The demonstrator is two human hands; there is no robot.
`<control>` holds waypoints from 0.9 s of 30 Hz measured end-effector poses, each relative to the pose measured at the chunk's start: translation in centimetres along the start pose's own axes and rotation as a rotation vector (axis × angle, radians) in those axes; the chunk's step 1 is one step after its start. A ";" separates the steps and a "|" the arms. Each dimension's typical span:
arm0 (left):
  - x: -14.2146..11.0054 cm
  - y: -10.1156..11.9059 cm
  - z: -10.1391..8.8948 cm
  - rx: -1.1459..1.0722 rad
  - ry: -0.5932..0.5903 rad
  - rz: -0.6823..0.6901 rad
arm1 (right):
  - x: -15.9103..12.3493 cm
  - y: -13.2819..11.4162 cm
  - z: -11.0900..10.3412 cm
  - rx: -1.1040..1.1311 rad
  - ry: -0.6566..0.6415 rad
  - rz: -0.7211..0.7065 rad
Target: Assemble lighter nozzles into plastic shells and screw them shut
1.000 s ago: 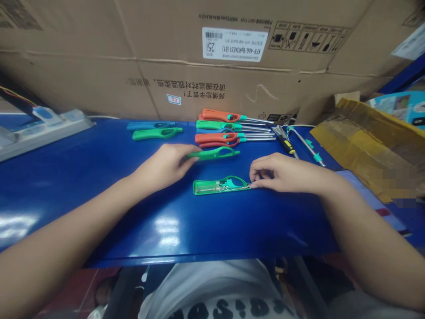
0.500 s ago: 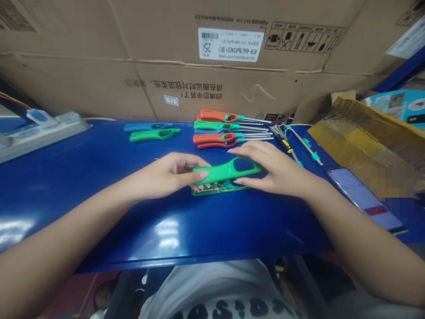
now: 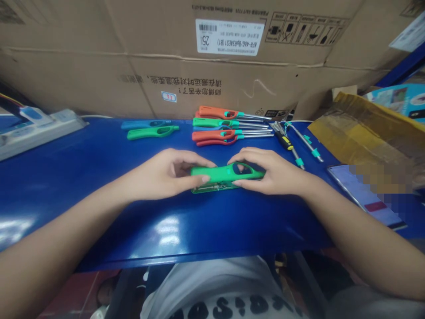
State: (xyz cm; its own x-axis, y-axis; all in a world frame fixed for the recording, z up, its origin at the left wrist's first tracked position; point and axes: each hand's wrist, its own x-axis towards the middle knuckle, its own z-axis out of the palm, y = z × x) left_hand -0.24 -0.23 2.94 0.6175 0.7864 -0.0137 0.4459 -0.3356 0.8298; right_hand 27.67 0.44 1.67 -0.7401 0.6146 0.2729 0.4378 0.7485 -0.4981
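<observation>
Between my hands is a green lighter shell half [image 3: 219,173], held tilted over a matching lower half [image 3: 215,188] that lies on the table with wires and small parts inside. My left hand [image 3: 181,173] grips the upper shell's left end, thumb on its near side. Closed around the end with the trigger opening is my right hand [image 3: 257,170], its thumb on the near edge. A gap shows between the halves along the near side. How the far edges meet is hidden.
Assembled lighters [image 3: 217,124] lie behind my hands, loose shells [image 3: 152,132] to their left. Further right are a screwdriver [image 3: 284,141], metal tubes [image 3: 307,144], a phone [image 3: 361,195] and a yellow package [image 3: 352,128]. A power strip [image 3: 49,128] sits left; a cardboard box [image 3: 166,40] stands behind.
The upper shell has come down closer to the lower half. My right hand has lowered and closed around the shell's right end; my left hand keeps its hold.
</observation>
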 end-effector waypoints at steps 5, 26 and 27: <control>-0.2 -0.3 0.2 0.533 0.024 0.151 | 0.1 0.5 0.7 -0.019 -0.032 -0.003; -0.2 -0.5 0.5 0.652 -0.040 0.110 | 0.0 1.6 2.4 -0.111 -0.115 0.032; -0.2 -0.5 0.5 0.652 -0.040 0.109 | 0.1 1.6 2.4 -0.110 -0.117 0.035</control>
State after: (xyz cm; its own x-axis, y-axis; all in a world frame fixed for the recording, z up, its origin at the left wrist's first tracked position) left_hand -0.27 -0.48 2.21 0.6990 0.7149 0.0198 0.6731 -0.6670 0.3195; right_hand 27.10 1.06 -1.08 -0.7748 0.6127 0.1558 0.5132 0.7535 -0.4109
